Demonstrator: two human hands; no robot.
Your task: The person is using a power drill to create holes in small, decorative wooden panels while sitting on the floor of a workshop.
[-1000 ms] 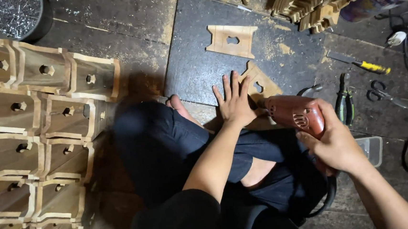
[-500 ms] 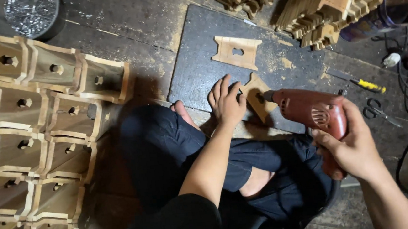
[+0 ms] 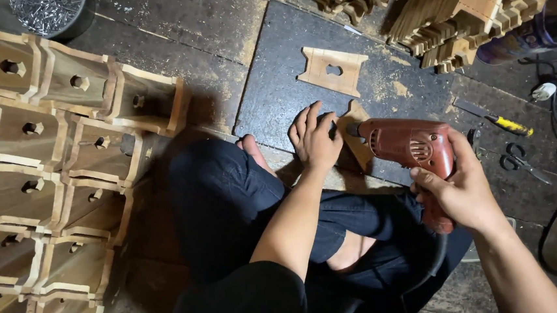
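Drill in red sits in the right hand, whose grip is wrapped tight around the handle, bit end pointing toward nine o'clock. The left hand lies flat with spread fingers, pressing a small wood piece onto the dark board on the floor. At twelve o'clock from that hand lies a second wood piece with a hole. Stacked wooden boxes fill the nine o'clock side; a screwdriver lies at three o'clock.
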